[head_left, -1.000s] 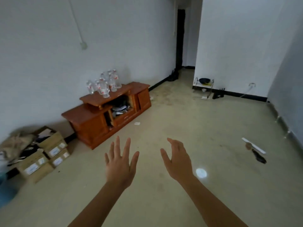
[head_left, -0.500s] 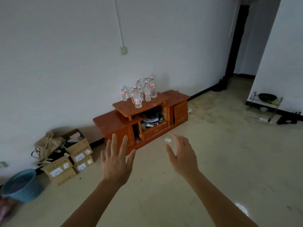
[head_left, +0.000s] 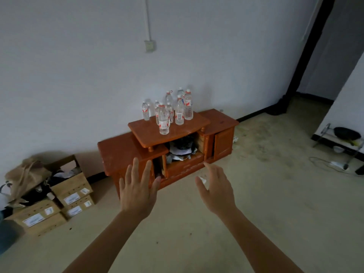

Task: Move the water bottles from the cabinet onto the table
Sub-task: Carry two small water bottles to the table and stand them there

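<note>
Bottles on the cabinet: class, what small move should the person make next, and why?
Probably step closer and reach the right hand toward the front bottle. It and the left hand are open and empty, seemingly short of the cabinet, and the bottles stand upright on its raised top, untouched.

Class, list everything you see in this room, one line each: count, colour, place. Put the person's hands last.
cabinet: one, reddish-brown wood, against the white wall
water bottles: about eight, clear with red-and-white labels, upright on the cabinet's raised top
cardboard boxes: several, tan, stacked on the floor at left
bag: one, brown, beside the cardboard boxes
pan: one, black, on a rack at right
left hand: one, open, held out toward the cabinet
right hand: one, open, holding nothing
</note>
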